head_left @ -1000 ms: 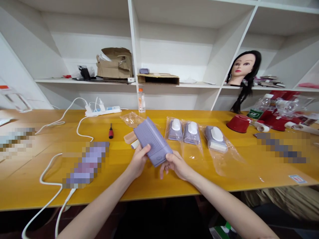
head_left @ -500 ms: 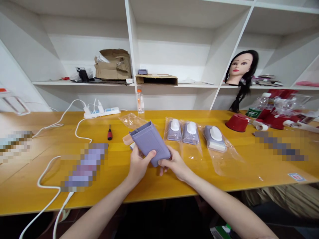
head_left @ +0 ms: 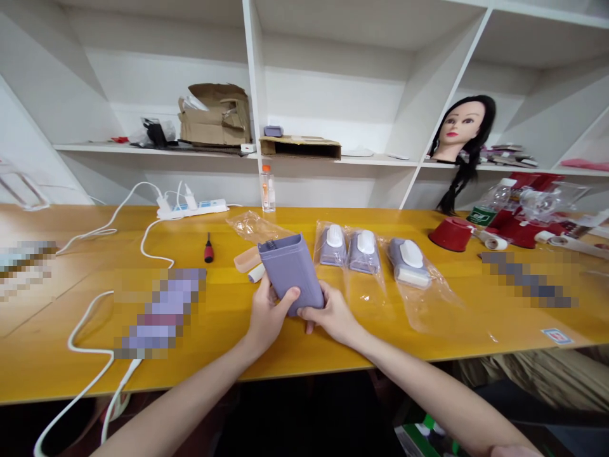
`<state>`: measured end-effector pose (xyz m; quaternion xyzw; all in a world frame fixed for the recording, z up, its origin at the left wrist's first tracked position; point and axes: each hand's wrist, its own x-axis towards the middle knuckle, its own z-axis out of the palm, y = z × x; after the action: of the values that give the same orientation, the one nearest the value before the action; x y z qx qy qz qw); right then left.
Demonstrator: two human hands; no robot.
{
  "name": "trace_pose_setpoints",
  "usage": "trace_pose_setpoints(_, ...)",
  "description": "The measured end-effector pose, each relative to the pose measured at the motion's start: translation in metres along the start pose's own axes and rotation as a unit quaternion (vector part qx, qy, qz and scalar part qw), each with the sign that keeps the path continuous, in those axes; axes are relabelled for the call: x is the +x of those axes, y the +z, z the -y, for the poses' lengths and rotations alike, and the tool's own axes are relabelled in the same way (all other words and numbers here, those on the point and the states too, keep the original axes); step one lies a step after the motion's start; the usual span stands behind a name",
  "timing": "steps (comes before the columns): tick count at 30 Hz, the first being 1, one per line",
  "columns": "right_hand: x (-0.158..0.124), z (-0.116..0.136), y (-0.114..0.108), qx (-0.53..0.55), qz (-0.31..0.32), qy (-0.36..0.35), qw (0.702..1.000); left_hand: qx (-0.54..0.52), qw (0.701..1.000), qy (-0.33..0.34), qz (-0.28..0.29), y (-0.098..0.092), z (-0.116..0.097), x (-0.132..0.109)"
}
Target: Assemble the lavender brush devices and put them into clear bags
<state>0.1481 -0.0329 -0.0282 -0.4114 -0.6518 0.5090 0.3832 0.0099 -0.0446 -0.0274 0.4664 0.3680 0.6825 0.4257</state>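
Observation:
Both my hands hold a purple ribbed plastic case (head_left: 291, 270) above the table, its wider end with a dark slot or teeth tipped up and away from me. My left hand (head_left: 272, 311) grips its left side, thumb across the front. My right hand (head_left: 333, 312) is closed on the lower right corner, thumb on the bottom edge. Behind the case, on the left, lie a peach-coloured piece (head_left: 246, 259) and a white cylindrical piece (head_left: 256, 273), partly hidden. To the right rest similar purple cases with white parts on top, in clear bags: one (head_left: 333, 246), another (head_left: 364, 251) and a third (head_left: 410, 263).
A red-handled screwdriver (head_left: 208, 251) and a blurred-out phone-like device (head_left: 164, 311) with a white cable lie left. A power strip (head_left: 193, 209) and a clear bottle (head_left: 268, 190) stand at the back. Red cups (head_left: 451, 233) and a mannequin head (head_left: 459, 127) are right.
The purple case has turned more upright, its upper end swinging to the right. Both hands keep their hold on it. The camera view has shifted slightly.

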Motion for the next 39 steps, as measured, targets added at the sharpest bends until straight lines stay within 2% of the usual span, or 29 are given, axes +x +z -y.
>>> trace_pose_setpoints(2,0.004,0.000,-0.003,-0.034,-0.004,-0.006,0.999,-0.016,1.000,-0.012,0.013,0.001,0.002,0.002)
trace_pose_setpoints(4,0.006,0.000,-0.007,-0.100,-0.043,-0.020,0.994,-0.028,0.999,-0.025,0.016,0.000,0.003,0.005)
trace_pose_setpoints(7,0.008,0.004,-0.016,-0.191,-0.106,-0.049,0.975,-0.057,0.994,-0.097,-0.016,-0.007,0.002,0.011)
trace_pose_setpoints(9,0.007,0.007,-0.025,-0.241,-0.138,-0.071,0.958,-0.115,0.982,-0.149,-0.033,-0.013,-0.003,0.015)
trace_pose_setpoints(12,0.006,0.008,-0.037,-0.324,-0.188,-0.096,0.922,-0.199,0.963,-0.181,0.005,-0.019,-0.011,0.018)
trace_pose_setpoints(15,0.004,0.004,-0.045,-0.361,-0.213,-0.112,0.901,-0.188,0.954,-0.225,0.053,-0.018,-0.015,0.017)
trace_pose_setpoints(18,0.005,-0.002,-0.044,-0.328,-0.202,-0.129,0.914,-0.151,0.956,-0.250,0.034,-0.014,-0.013,0.015)
trace_pose_setpoints(22,0.006,-0.002,-0.040,-0.167,-0.147,-0.111,0.969,-0.145,0.964,-0.221,-0.020,-0.014,-0.007,0.017)
trace_pose_setpoints(25,0.007,0.001,-0.040,-0.045,-0.131,-0.120,0.983,-0.151,0.969,-0.197,-0.014,-0.015,-0.003,0.018)
trace_pose_setpoints(27,0.007,0.003,-0.042,-0.007,-0.117,-0.119,0.986,-0.159,0.970,-0.182,-0.005,-0.015,-0.001,0.018)
trace_pose_setpoints(30,0.006,0.003,-0.045,-0.036,-0.079,-0.116,0.989,-0.154,0.968,-0.197,0.020,-0.016,-0.001,0.016)
trace_pose_setpoints(35,0.002,0.004,-0.045,-0.162,-0.069,-0.136,0.975,-0.115,0.955,-0.256,0.099,-0.016,-0.004,0.012)
trace_pose_setpoints(39,0.002,0.007,-0.045,-0.161,-0.028,-0.118,0.979,-0.121,0.967,-0.195,0.109,-0.012,-0.003,0.011)
